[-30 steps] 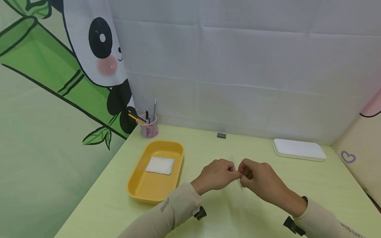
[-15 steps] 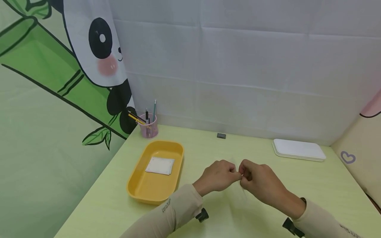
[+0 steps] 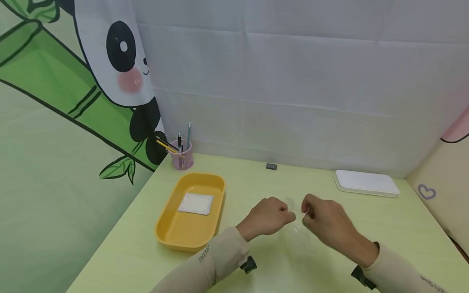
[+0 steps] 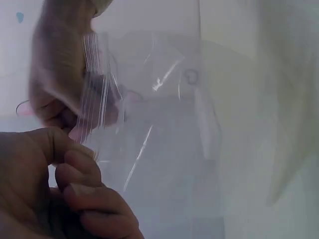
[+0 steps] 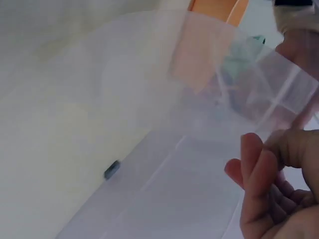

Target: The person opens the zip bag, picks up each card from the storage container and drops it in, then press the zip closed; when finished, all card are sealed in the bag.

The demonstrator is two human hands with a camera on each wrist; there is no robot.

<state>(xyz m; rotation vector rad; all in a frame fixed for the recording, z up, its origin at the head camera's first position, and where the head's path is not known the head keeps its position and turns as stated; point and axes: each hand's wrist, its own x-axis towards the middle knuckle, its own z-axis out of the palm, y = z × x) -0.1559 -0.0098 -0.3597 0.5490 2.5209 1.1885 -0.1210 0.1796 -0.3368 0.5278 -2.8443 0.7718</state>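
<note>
A clear plastic zip bag [image 4: 149, 114] hangs from my left hand [image 3: 268, 216], pinched near its ridged zip edge by thumb and fingers. In the head view the bag [image 3: 296, 232] is faint against the table. My right hand [image 3: 329, 221] is just to the right of the left, its fingers loosely curled, with a gap between thumb and fingertips. Beyond the zip ridges, the left wrist view has that right hand [image 4: 65, 74] blurred. From the right wrist the bag [image 5: 164, 94] spreads out behind the right fingertips [image 5: 251, 147]; nothing shows between them.
To the left, a yellow tray [image 3: 172, 238] holds a small stack of white cards or packets [image 3: 196, 203]. Behind it stands a pink cup [image 3: 182, 158] of pens and pencils. A small dark block [image 3: 271, 166] and a white flat case [image 3: 366, 183] lie along the back of the table.
My right hand has let go beside the left hand and shifted right, opening a gap between them. The left hand stays nearly in place with the zip bag, which now faces the camera more.
</note>
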